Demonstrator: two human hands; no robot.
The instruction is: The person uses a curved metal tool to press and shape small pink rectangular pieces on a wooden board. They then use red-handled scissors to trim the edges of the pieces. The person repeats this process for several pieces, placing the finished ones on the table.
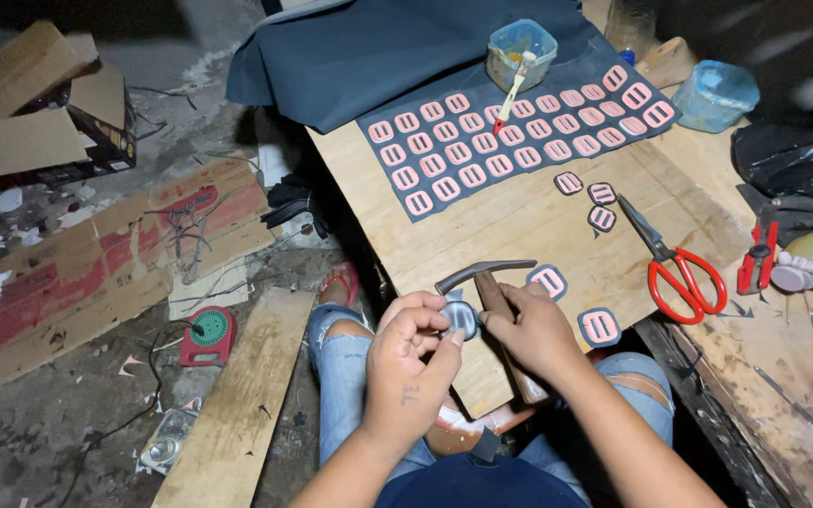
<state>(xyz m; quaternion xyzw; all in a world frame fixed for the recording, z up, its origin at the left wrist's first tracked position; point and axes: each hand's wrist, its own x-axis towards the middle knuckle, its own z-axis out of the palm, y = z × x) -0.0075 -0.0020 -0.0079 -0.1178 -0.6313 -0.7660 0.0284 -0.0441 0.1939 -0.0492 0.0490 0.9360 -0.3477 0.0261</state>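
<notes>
My left hand [408,365] and my right hand [531,331] meet at the near edge of a wooden board [519,221]. Together their fingers pinch a small dark grey piece [461,318]. A hammer [487,276] with a wooden handle lies on the board just beyond them, partly under my right hand. Two pink slotted pieces backed with dark material, one [549,280] and the other [600,326], lie to the right of my hands. Further back a dark sheet [519,141] carries several rows of the same pink pieces.
Red-handled scissors [675,273] lie right of the board, with a red tool [757,259] beyond. A glue pot with a brush [520,54] and a blue tub [715,94] stand at the back. Cardboard [115,259], a plank [242,404] and cables cover the floor at left.
</notes>
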